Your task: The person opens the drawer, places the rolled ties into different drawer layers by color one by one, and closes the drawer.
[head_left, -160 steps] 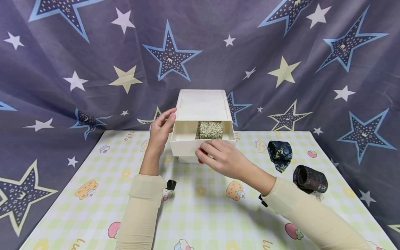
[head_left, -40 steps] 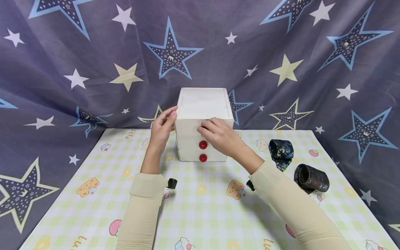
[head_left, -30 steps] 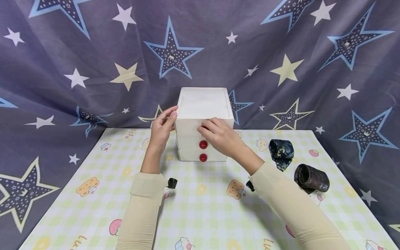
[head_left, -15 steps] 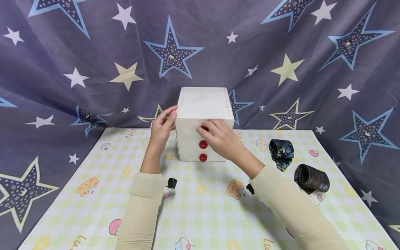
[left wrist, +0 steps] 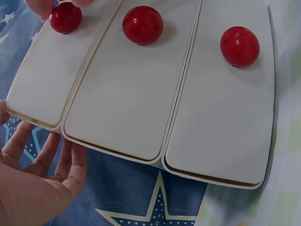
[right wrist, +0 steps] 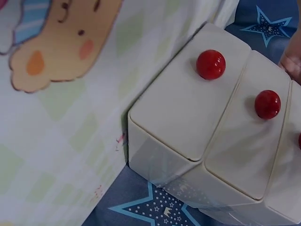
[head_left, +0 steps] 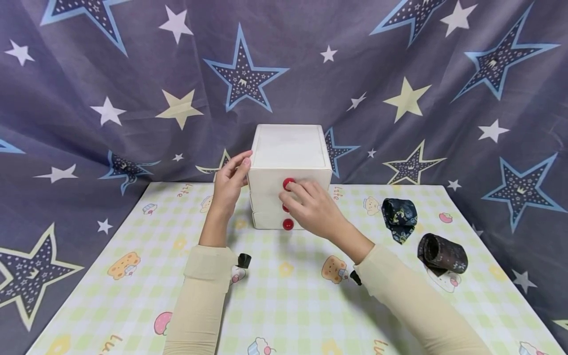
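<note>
A white three-drawer box (head_left: 290, 145) stands at the back of the table, all its drawers pushed in. Each front carries a round red knob, the lowest one (head_left: 288, 224) in plain sight. My right hand (head_left: 315, 207) is at the top knob (head_left: 288, 184), loosely bent fingers just at its lower right. In the left wrist view, fingertips show beside that top knob (left wrist: 66, 19); whether they touch it I cannot tell. My left hand (head_left: 228, 187) rests against the box's left side, its fingers (left wrist: 49, 155) extended along the wall.
Two rolled neckties lie to the right on the checked tablecloth (head_left: 284, 305): a dark blue patterned one (head_left: 399, 217) and a dark brown one (head_left: 443, 254). A star-printed curtain (head_left: 146, 84) hangs close behind the box.
The top drawer, pulled out earlier with a green patterned roll inside, is now in. My right hand has slipped slightly down from the top knob, uncovering it. The left hand has stayed.
</note>
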The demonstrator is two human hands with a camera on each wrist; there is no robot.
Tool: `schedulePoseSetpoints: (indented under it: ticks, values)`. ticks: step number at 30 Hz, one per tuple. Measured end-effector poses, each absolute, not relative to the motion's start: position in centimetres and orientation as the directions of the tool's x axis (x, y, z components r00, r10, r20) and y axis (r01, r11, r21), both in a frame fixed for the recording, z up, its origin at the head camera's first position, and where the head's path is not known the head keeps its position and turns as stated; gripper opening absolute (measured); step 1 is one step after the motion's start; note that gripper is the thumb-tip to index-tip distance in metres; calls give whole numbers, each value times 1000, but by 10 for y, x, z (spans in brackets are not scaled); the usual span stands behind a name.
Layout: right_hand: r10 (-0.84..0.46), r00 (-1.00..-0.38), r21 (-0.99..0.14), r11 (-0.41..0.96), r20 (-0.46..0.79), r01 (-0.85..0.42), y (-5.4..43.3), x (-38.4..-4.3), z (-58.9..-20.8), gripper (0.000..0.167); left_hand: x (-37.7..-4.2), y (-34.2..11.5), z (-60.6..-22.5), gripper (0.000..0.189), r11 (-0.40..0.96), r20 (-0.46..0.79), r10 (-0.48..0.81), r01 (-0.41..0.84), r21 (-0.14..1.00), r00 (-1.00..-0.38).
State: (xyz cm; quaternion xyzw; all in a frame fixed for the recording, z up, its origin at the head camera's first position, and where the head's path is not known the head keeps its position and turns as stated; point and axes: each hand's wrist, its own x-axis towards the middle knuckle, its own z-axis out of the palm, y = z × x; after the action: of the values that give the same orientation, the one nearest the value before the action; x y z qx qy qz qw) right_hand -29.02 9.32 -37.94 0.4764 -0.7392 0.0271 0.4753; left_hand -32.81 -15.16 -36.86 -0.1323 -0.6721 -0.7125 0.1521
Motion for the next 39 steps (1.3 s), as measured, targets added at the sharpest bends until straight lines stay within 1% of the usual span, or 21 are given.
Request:
schedulePoseSetpoints:
  ticks: [7,20,26,33,39]
  values:
    - [-694,-104,409,532,713,-741,92,-286,-388,16,-327,-151,-368,47,-55,393,-40,395,917,-919]
    - [-761,-109,454,488,640,-745,88,-287,-405,16,-328,-152,-369,47,-58,384,-34,385,921,-923]
    - [-775,-149,464,508,614,-726,86,-287,-410,15,-326,-151,-368,47,-69,382,-33,384,921,-924]
    - [-776,-216,431,532,593,-729,86,-290,-411,26,-326,-151,-367,47,-63,389,-35,390,919,-921]
    - [-777,-247,397,533,579,-747,86,-293,-412,21,-327,-152,-368,47,-67,383,-36,385,921,-923]
